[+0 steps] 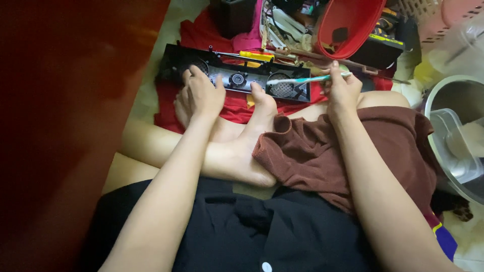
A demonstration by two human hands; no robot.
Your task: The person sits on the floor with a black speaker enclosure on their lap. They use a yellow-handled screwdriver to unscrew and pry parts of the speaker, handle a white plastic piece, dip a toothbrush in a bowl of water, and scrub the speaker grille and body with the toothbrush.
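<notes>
The person sits cross-legged on the floor, and a long black panel (237, 75) with 3 round openings lies across a red cloth (237, 108) just past the bare feet. The left hand (202, 95) rests on the panel's left end, fingers (194, 80) curled down over its near edge, pinning it in place. The right hand (343, 90) is up at the right end, fingers pinched shut around the handle of a teal-and-white toothbrush (307, 79); the brush reaches leftward, its bristle head over the rightmost round mesh opening (282, 88). A big toe (258, 93) presses against the panel's near edge between the 2 hands, crowding the space beside the brush head. A yellow-handled screwdriver (252, 55) lies along the panel's far edge. Behind that, clutter: a red plastic basin (348, 27) tipped on its side, a black box with yellow markings (383, 43), tangled cables and tools. A brown towel (322, 151) drapes over the right thigh, under the right forearm. At the right edge of the floor stands a metal bowl (456, 98) with a clear plastic container (454, 146) inside.
</notes>
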